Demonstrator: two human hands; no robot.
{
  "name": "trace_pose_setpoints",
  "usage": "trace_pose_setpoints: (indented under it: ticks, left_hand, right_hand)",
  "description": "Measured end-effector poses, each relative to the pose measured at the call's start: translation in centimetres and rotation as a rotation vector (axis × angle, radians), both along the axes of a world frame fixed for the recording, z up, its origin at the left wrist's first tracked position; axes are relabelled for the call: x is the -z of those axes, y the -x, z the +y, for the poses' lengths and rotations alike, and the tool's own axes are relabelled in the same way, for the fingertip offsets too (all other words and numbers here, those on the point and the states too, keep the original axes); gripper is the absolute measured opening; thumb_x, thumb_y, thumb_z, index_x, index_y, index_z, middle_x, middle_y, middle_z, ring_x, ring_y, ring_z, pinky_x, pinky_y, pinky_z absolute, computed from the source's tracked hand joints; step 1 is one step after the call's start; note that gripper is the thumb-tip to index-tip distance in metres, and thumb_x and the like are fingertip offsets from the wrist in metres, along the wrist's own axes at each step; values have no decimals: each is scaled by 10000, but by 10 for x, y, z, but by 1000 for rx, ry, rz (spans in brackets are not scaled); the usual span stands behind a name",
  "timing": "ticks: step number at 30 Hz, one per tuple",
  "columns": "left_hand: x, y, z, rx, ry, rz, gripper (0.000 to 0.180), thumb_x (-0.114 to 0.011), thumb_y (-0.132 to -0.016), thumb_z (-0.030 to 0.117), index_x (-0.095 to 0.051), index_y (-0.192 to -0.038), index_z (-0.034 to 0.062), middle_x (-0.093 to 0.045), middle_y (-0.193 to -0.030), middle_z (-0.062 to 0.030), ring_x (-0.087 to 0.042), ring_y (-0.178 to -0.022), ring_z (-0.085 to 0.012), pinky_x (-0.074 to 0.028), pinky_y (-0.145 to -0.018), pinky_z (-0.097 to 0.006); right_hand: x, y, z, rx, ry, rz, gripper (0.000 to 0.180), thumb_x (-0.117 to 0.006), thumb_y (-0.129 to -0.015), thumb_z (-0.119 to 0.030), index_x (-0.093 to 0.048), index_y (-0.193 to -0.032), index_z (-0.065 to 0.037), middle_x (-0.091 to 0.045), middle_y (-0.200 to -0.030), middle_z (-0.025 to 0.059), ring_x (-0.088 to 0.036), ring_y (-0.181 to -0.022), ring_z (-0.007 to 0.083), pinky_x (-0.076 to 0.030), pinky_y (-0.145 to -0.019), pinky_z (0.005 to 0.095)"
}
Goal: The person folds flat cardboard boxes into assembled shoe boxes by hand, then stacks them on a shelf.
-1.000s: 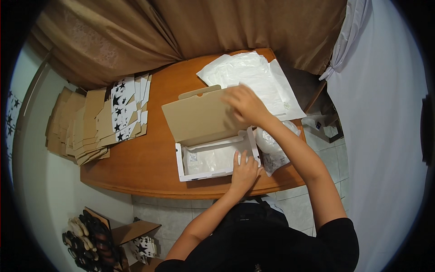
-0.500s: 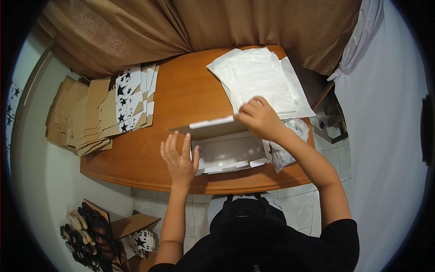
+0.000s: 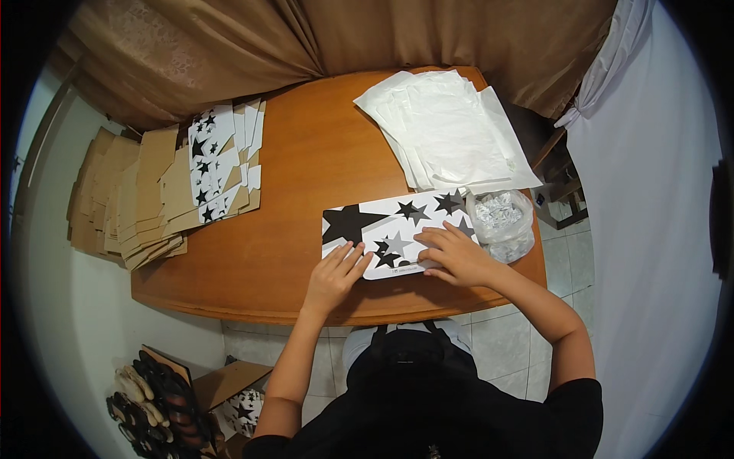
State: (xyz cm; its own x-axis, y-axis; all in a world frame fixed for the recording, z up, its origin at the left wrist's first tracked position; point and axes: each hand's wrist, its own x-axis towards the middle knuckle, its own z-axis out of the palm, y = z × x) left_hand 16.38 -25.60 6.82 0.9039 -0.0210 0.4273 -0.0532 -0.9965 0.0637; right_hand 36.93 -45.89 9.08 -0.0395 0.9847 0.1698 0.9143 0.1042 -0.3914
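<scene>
The left hand (image 3: 334,273) lies flat and open, fingers spread a little, with the fingertips pressing on the near left edge of a closed white box printed with black and grey stars (image 3: 394,229). It grips nothing; the palm rests partly on the wood just short of the box. The left forearm runs up from the lower edge, bare, wrist nearly straight.

The right hand (image 3: 451,255) is also open, palm down, fingers loosely together and laid across the near right part of the box lid. It presses rather than clasps. Its forearm comes in from the lower right, elbow bent outward, below a black sleeve.

The box sits flat near the front edge of the rounded wooden table (image 3: 306,168), right of centre, its long side running left to right.

Just beside the box's right end, touching or nearly so, is a clear plastic bag holding something crinkled and silvery (image 3: 501,222). Behind the box lies a fanned stack of white sheets or flat bags (image 3: 447,134), its near edge at the box's far side. Well to the left, a pile of flattened brown cardboard and star-printed box blanks (image 3: 168,183) overhangs the table's left end. On the tiled floor below left stands an open carton (image 3: 229,382) beside some sandals (image 3: 153,390).
</scene>
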Motion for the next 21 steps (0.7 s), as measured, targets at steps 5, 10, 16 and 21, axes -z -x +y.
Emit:
trace_pose_setpoints:
  ticks: [5,10,16,21]
  left_hand:
    - [12,1,10,44,-10,-24,333,-512,-794,122,-588,-1118,112,-586,-1166,-75,-560,-1070,-263,-455,-905,-395]
    - [23,4,21,59,-15,-9,353,-500,-806,121,-570,-1152,118,-574,-1190,-65,-546,-1094,-254,-418,-942,-418]
    - [30,7,24,58,71,71,392,-549,-805,121,-534,-1197,120,-529,-1246,-75,-492,-1154,-255,-353,-978,-454]
    - [30,6,30,87,98,62,407,-578,-788,128,-536,-1193,117,-533,-1233,-79,-493,-1142,-255,-347,-978,-463]
  right_hand:
    - [7,8,10,85,26,45,225,-632,-780,-187,-538,-977,-136,-481,-1189,83,-414,-1187,276,-290,-1010,529]
    - [15,17,16,147,35,41,255,-646,-743,-136,-527,-968,-127,-475,-1190,74,-405,-1196,273,-264,-1030,537]
    - [23,26,17,183,-10,21,205,-609,-763,-112,-523,-950,-114,-478,-1186,89,-411,-1190,281,-273,-1025,530]
    - [26,32,17,215,-38,43,180,-586,-780,-98,-523,-949,-102,-486,-1181,102,-423,-1178,290,-282,-1019,523]
